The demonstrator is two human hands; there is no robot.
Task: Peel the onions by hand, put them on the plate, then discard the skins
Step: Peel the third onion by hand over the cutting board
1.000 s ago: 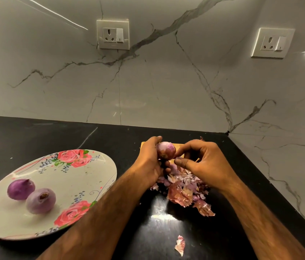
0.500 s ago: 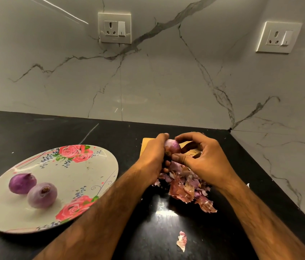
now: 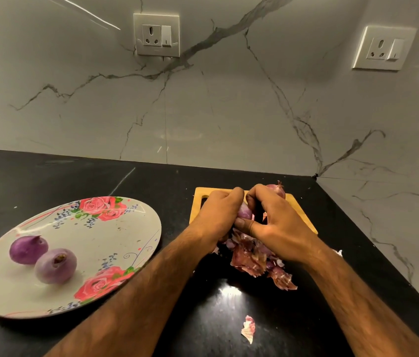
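My left hand (image 3: 217, 215) and my right hand (image 3: 277, 222) are closed together around a small purple onion (image 3: 244, 212), held just above a wooden board (image 3: 298, 210). Only a sliver of that onion shows between the fingers. Behind my right hand an unpeeled red onion (image 3: 276, 189) sits on the board, mostly hidden. A pile of pink-brown skins (image 3: 254, 256) lies on the black counter under my wrists. To the left, a floral plate (image 3: 115, 235) carries two peeled purple onions (image 3: 28, 249) (image 3: 55, 265).
One loose skin scrap (image 3: 248, 328) lies on the counter near the front, and a small white scrap (image 3: 338, 253) beside my right wrist. Marble walls meet in a corner at the back right, with two wall sockets (image 3: 156, 34) (image 3: 383, 47).
Both hands have closed more tightly round the onion, so less of it shows. The view has tilted down, bringing the board and the unpeeled onion behind it into sight.
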